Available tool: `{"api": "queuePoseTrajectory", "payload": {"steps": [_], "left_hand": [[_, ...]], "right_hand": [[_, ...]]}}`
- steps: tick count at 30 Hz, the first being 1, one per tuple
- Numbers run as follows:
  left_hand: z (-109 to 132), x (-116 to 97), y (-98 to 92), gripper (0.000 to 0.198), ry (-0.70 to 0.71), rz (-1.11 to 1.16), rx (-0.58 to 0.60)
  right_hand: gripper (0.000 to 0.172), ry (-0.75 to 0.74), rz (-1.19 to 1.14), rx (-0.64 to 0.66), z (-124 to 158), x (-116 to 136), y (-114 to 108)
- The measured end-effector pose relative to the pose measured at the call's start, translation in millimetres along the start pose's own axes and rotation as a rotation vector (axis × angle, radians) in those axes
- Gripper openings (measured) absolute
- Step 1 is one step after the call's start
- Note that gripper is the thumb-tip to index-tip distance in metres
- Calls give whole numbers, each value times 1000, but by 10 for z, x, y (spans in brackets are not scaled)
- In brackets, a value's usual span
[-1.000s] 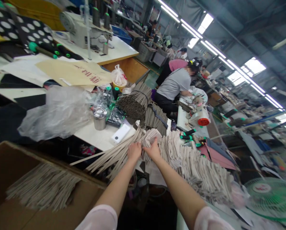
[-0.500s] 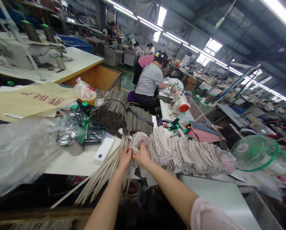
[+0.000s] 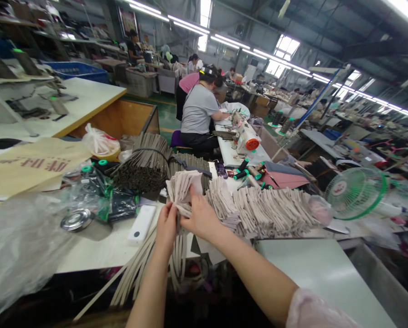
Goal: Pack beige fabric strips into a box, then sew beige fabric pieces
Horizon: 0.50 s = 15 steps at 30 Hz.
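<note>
Both hands grip a bundle of beige fabric strips (image 3: 180, 186) just above the table's near edge. My left hand (image 3: 166, 224) pinches the bundle low on its left side, fingers closed. On the right side, my right hand (image 3: 201, 217) wraps round it with the thumb up along the cloth. Long loose strips (image 3: 130, 284) hang below the hands over the edge. Close by on the right stands a folded stack of the same cloth (image 3: 221, 202), followed by a longer row of stacks (image 3: 272, 212).
Dark strip bundles (image 3: 145, 166) lie behind my hands. To the left are a white power bank-like block (image 3: 142, 223), a metal tin (image 3: 87, 223) and plastic sheeting (image 3: 15, 246). A green fan (image 3: 356, 193) stands right. Ahead, a person in grey (image 3: 198, 109) sits by a sewing machine (image 3: 246, 134).
Both hands have lifted the bundle of fabric strips a little off the table and nearer to me, its top fanning out. The view has turned slightly to the right.
</note>
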State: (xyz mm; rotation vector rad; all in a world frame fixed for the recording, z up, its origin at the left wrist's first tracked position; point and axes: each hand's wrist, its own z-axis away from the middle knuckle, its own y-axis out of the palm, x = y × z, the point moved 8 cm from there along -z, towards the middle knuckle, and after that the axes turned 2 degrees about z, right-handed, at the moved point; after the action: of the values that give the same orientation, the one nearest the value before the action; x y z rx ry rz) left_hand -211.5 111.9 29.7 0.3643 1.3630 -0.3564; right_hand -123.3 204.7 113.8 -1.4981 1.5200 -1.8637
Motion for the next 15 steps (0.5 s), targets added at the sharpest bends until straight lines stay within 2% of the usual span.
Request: {"api": "queuePoseTrajectory", "payload": {"steps": [2,4,6,8,11,13,15], "left_hand": [[56,-250,294,53,48,93,78],[132,-455,708,50,74,155,207],[215,-593,1149,48,77,238,327],[288,-659,1554,45,76,295,428],[330,-560,1973,43,19,306,489],[319,-412,2113,44,-22,287,482],[300,-255,2178,45,-43,248,471]], "right_hand": [[93,-39,103,-44,12,71,-378],[92,-16,197,-84,42,19,-740],[91,56,284,-118,77,-148,-1050],[91,137,362,-126,95,-390,-1268],[93,213,428,-74,61,-783,-1386],[91,234,436,-9,6,-1013,-1338],[85,244,431,66,-57,-1197,-1220]]}}
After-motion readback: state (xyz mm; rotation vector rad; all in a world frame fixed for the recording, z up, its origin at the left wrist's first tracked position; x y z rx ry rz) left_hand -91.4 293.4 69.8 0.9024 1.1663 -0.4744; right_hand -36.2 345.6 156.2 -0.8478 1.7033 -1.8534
